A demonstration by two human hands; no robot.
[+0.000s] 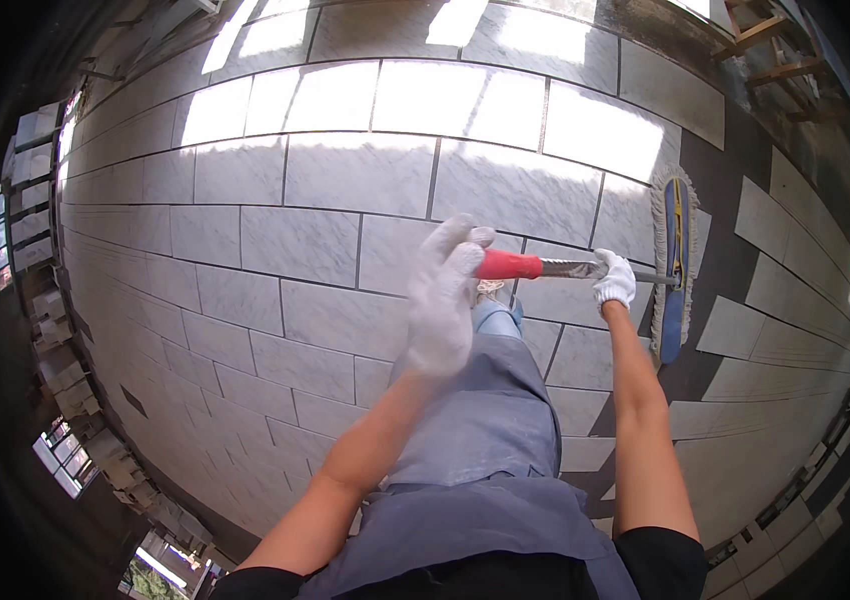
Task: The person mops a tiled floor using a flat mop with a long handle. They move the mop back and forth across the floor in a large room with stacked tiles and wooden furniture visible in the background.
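In a white knit glove, my left hand (443, 295) is slightly blurred and curls around the end of a dust mop's red grip (510, 264). Farther down the metal shaft, my gloved right hand (614, 280) is closed on the pole. The dust mop (673, 265) has a long blue head with a white string fringe and lies to the right, across pale marbled tiles and a dark strip of floor. Its handle runs nearly level across my front, over my shoe.
Rows of grey-white marbled slabs (322, 245) cover the floor, with dark gaps between them. Bright sunlight falls on the far rows. A wooden frame (770, 50) stands at the far right. Stacked pale blocks (33, 195) line the left side. A grey apron (475, 420) covers my front.
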